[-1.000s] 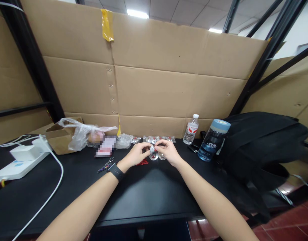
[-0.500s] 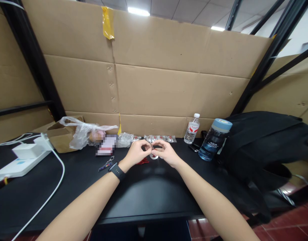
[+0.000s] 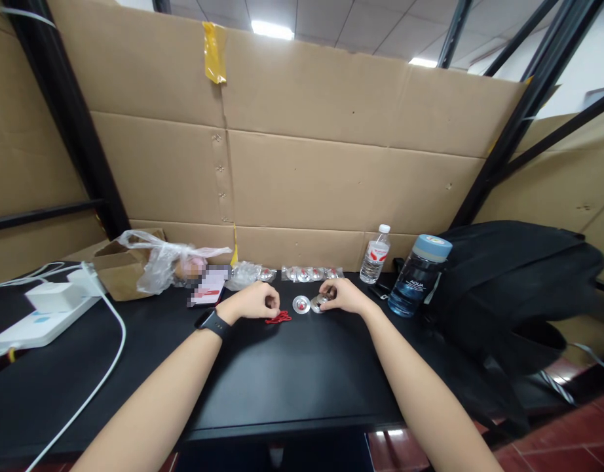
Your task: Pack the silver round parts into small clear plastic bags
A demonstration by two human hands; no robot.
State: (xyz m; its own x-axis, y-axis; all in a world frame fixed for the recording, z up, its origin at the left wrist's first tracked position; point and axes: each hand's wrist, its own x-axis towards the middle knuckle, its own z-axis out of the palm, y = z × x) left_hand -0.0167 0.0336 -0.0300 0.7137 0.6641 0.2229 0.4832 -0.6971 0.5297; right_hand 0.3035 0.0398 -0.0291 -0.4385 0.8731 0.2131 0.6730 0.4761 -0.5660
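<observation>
My left hand (image 3: 250, 301), with a dark watch (image 3: 211, 321) on its wrist, is curled with thumb and forefinger pinched at a small pile of red cord (image 3: 280, 317) on the black table. Its fingertips meet the pile's upper left edge. My right hand (image 3: 345, 296) grips the rim of a shiny silver disc (image 3: 318, 304), partly hidden by the fingers. Between the hands a round silver disc with a red centre (image 3: 301, 304) lies flat, close beside the gripped one.
Along the cardboard wall lie clear packets of silver discs (image 3: 312, 274), a plastic bag (image 3: 159, 262) and a phone (image 3: 208, 286). To the right stand a small water bottle (image 3: 375, 255), a blue-lidded bottle (image 3: 418, 278) and a black backpack (image 3: 513, 295). A white power strip (image 3: 46, 321) is at left.
My hands, held together above the table before, have parted. The left went down left to the red cord, the right slightly right to a silver disc. The middle disc is now uncovered.
</observation>
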